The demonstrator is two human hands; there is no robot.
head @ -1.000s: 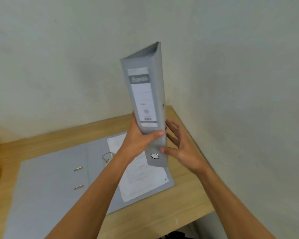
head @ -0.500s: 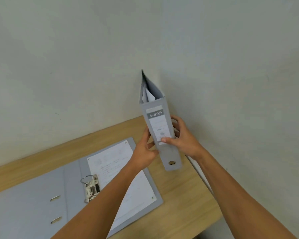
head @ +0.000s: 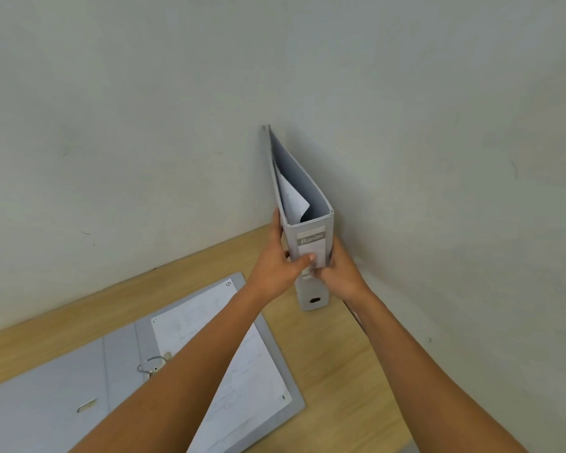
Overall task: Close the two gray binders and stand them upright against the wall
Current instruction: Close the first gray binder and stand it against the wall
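Binder (head: 311, 256) stands upright in the counter (head: 334, 348) corner, close to the wall (head: 438, 191), spine toward me; contact with the wall unclear. My left hand (head: 275, 269) and right hand (head: 337, 273) both clasp its spine. Risk: covers gape at top, a loose sheet (head: 293, 199) sags inside, so on release it could splay or tip. Gray board, pale label, finger hole low. Second binder (head: 111, 371) lies open flat, not yet closed.

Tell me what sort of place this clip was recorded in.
Probably an office or study corner. A wooden desk sits pushed into the corner of plain pale walls. A gray lever-arch binder stands upright in both hands, and a second binder lies open with a printed sheet inside.
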